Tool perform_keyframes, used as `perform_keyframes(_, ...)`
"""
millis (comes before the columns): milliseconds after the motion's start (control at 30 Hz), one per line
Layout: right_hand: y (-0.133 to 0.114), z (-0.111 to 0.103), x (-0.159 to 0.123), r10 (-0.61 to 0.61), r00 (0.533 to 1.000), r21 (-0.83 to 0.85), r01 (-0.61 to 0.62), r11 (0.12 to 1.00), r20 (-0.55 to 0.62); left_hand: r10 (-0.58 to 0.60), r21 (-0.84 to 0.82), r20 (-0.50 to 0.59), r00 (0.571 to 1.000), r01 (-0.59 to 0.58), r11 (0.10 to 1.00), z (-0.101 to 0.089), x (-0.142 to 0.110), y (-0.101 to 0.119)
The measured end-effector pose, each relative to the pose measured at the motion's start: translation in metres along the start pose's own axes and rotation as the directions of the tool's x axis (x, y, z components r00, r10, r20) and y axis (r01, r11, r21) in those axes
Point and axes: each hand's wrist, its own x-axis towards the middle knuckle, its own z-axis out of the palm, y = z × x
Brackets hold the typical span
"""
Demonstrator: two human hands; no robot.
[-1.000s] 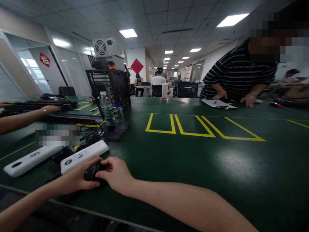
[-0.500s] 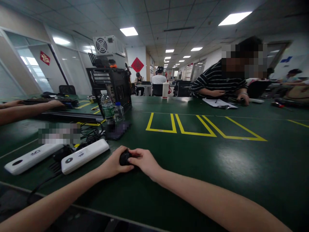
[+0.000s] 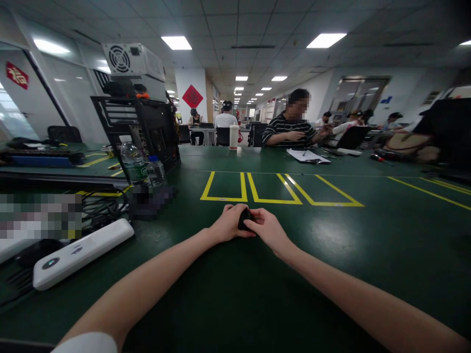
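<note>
In the head view my left hand [image 3: 228,223] wraps round a small black rounded object [image 3: 243,220], thumb on the near side and fingers over the far side. From the right, the fingertips and thumb of my right hand [image 3: 268,228] pinch the same object. Fingers cover much of it, so I cannot tell its exact kind. Both hands are low over the green tabletop [image 3: 235,294], just on the near side of yellow tape outlines [image 3: 274,201].
To the left lie a white power strip [image 3: 84,252] and tangled black cables [image 3: 105,206]. Behind them stand plastic bottles [image 3: 134,164] and an open black computer case [image 3: 158,132]. Across the table, a person in a striped top [image 3: 290,127] sits by a clipboard [image 3: 307,156].
My view has turned to the right. Both hands, still on the black object, have moved right and farther from me, closer to the yellow tape. The person in stripes now sits more upright.
</note>
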Motion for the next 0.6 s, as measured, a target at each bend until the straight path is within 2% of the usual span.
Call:
perform_keyframes(167,0.006,-0.001,-0.014,-0.142,0.989,0.004,0.142,0.990,-0.031,0.081,0.048,0.014,0.997,-0.081,0.996,-0.004,-0.002,0.012)
perform_keyframes(300,0.010,0.000,-0.018,-0.199,0.979,0.011,0.200,0.980,-0.046,0.008,0.042,0.035,0.999,-0.009,0.999,-0.003,-0.008,0.015)
perform_keyframes(467,0.012,-0.003,-0.017,-0.185,0.982,0.096,0.187,0.978,-0.036,0.002,0.058,-0.038,0.999,0.000,0.998,0.005,-0.010,0.012)
perform_keyframes(600,0.013,-0.006,-0.014,-0.135,0.991,0.190,0.137,0.972,-0.022,0.039,0.082,-0.046,0.998,-0.035,0.996,0.005,-0.010,0.009)
